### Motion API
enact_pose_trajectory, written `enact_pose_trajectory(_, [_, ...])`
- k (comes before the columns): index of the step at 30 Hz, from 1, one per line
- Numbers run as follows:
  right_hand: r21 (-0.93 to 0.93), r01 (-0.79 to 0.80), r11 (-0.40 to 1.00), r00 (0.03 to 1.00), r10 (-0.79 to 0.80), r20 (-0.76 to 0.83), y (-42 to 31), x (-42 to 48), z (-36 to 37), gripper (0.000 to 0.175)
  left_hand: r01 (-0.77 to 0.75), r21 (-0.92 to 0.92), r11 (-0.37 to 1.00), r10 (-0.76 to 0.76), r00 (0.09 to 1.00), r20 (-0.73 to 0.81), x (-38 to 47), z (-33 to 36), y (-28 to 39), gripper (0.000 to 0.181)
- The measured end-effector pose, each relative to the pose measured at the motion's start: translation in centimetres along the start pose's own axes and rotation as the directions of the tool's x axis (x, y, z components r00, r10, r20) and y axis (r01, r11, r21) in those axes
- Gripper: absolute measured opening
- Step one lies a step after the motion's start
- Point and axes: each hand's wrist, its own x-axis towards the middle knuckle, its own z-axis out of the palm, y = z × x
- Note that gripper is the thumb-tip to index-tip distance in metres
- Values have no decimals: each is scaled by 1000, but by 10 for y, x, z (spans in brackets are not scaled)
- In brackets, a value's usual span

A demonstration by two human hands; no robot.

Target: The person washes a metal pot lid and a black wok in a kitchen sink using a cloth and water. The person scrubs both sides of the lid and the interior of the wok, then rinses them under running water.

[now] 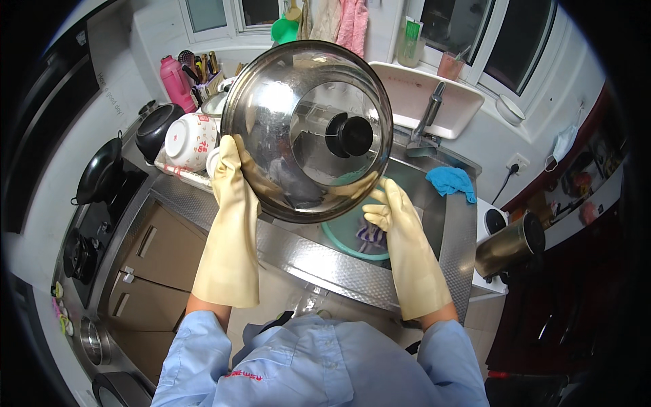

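Note:
My left hand (231, 170), in a cream rubber glove, grips the left rim of a large glass pot lid (264, 147) with a metal edge and a black knob. The lid is raised over the sink counter, its knob side towards me. At its lower right rim is my right hand (394, 203), gloved alike, thumb and fingers around the edge. Below, a pale green basin (338, 244) stands in the steel sink (432, 213); a striped cloth (371, 235) lies in it. The lid hides part of the basin.
Left of the lid are a patterned white bowl (196, 140), a black pot (155, 129) and a pink thermos (176, 84). A wok (101, 165) sits on the stove. Behind the sink rise a faucet (430, 114) and white tub (468, 109). A blue cloth (451, 183) lies on the right edge.

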Motion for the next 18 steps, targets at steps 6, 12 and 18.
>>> enact_pose_trajectory(6, [103, 128, 986, 983, -140, 115, 19, 12, -9, 43, 16, -137, 990, -24, 998, -55, -2, 4, -6, 37])
enact_pose_trajectory(12, [171, 192, 966, 971, -212, 111, 26, 9, -13, 42, 161, -85, 983, -165, 985, -47, -25, 11, 10, 37])
enact_pose_trajectory(18, [153, 181, 971, 972, -201, 125, 33, 14, -24, 42, 209, -162, 964, -230, 965, -125, -39, 36, 26, 29])
